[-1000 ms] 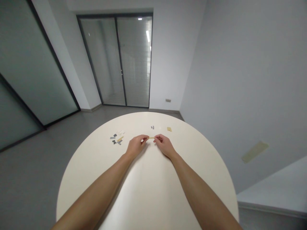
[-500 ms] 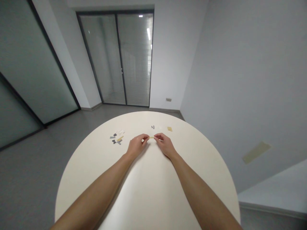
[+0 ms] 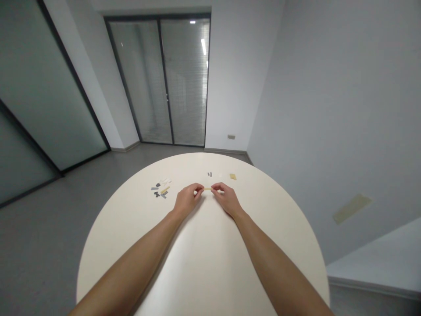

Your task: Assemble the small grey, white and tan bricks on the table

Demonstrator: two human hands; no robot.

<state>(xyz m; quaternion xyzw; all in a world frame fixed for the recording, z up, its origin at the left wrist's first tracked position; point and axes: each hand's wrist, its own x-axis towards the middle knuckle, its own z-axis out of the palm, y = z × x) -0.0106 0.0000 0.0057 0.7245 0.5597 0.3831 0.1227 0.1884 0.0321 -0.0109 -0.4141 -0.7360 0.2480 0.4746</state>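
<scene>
The left hand [image 3: 187,198] and the right hand [image 3: 227,199] stand close together over the far half of a round cream tabletop [image 3: 108,267]; each is narrowed to a pinch, and together they hold a narrow tan strip [image 3: 207,188] by its two ends; the strip lies crosswise between them, and the two-sided grip appears to keep it steady and level; whether it is one piece or two cannot be told from this view.

Just left of the left hand lies a loose cluster of small grey and tan flat pieces [image 3: 158,188]; a small grey piece [image 3: 209,174] and a flat tan piece [image 3: 233,176] lie apart beyond the hands; their separate placing suggests sorting, though this is only a judgement.

The table stands on a grey floor [image 3: 42,245]; a glazed double door with slatted blinds [image 3: 158,83] occupies the far wall; dark-framed glass panels [image 3: 42,87] run along the left side, and a pale grey wall [image 3: 329,109] bears a tan patch [image 3: 351,209]; no other person is in view.
</scene>
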